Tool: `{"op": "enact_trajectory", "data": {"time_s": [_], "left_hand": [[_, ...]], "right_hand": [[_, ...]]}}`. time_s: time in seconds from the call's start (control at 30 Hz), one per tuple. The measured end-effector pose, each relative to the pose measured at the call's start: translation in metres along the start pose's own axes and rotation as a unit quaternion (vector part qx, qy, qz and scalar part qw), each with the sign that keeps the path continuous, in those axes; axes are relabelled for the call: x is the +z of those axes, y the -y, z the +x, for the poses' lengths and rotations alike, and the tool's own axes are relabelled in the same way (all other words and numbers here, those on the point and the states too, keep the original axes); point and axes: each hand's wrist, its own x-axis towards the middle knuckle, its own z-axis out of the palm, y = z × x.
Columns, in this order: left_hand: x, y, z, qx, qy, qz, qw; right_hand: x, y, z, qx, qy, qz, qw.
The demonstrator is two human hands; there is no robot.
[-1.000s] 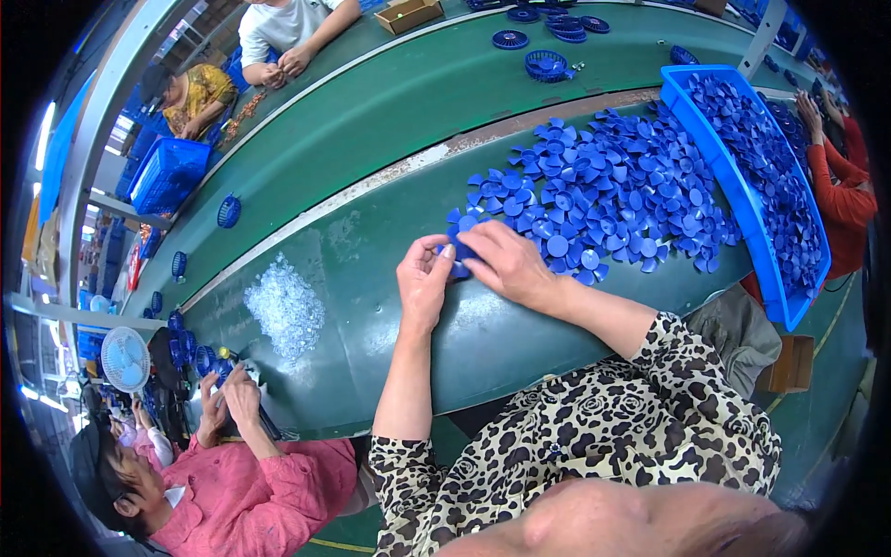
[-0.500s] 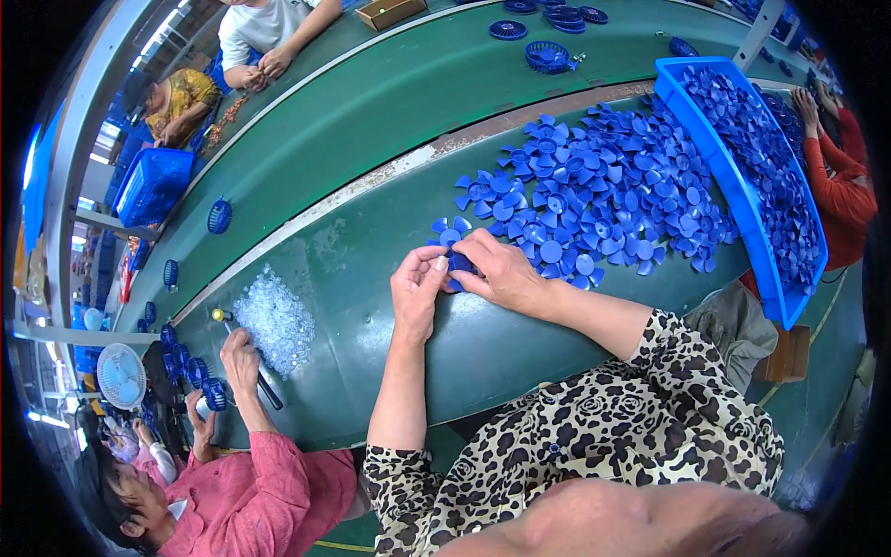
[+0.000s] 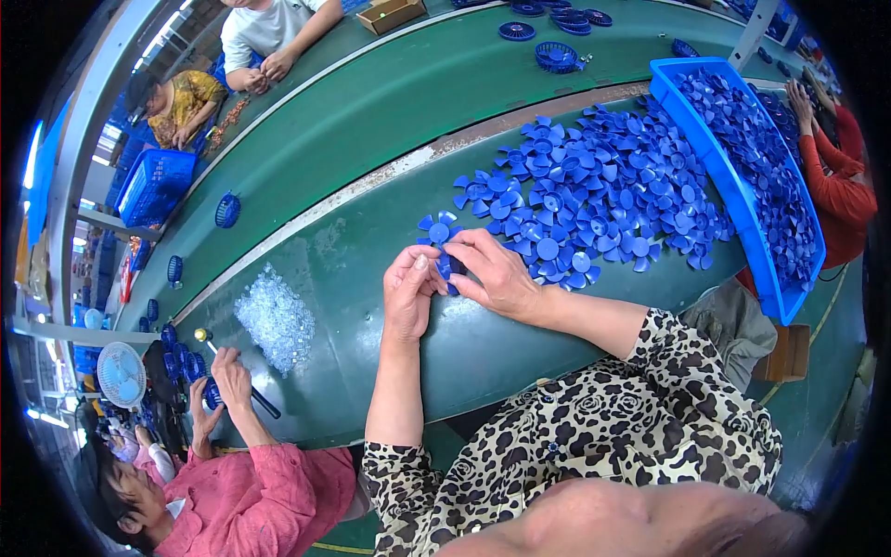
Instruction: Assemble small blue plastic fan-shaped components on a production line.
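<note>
My left hand (image 3: 409,291) and my right hand (image 3: 494,271) meet over the green table (image 3: 390,121), both pinching one small blue fan blade (image 3: 451,267) between the fingertips. Another blue fan blade (image 3: 436,226) lies just beyond my hands. To the right spreads a big heap of blue fan blades (image 3: 594,195). A pile of small clear plastic pieces (image 3: 275,320) lies to the left of my left hand.
A blue tray (image 3: 742,232) full of blades stands at the right, with a person in red (image 3: 840,186) beside it. A person in pink (image 3: 232,483) works at lower left with a tool. Blue fan grilles (image 3: 227,210) and a basket (image 3: 153,186) are farther left.
My hands stay together on the blue blade, shifting only slightly. The person in pink has moved an arm in over the table near the clear pieces.
</note>
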Motion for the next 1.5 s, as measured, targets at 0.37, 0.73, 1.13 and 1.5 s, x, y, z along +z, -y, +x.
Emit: {"op": "enact_trajectory", "data": {"time_s": [0.37, 0.73, 1.13, 1.5], "left_hand": [[0.011, -0.009, 0.001, 0.081, -0.141, 0.184, 0.969], [0.150, -0.132, -0.032, 0.479, 0.066, 0.265, 0.834], [0.115, -0.143, -0.045, 0.161, 0.135, 0.392, 0.896], [0.097, -0.145, -0.058, 0.159, 0.007, 0.474, 0.866]], "right_hand": [[0.013, 0.003, -0.011, 0.161, 0.074, 0.232, 0.957], [0.027, -0.006, -0.016, 0.106, 0.116, 0.162, 0.974], [0.022, -0.007, -0.015, 0.142, 0.128, 0.164, 0.968], [0.015, 0.001, -0.016, 0.164, 0.170, 0.172, 0.956]]}}
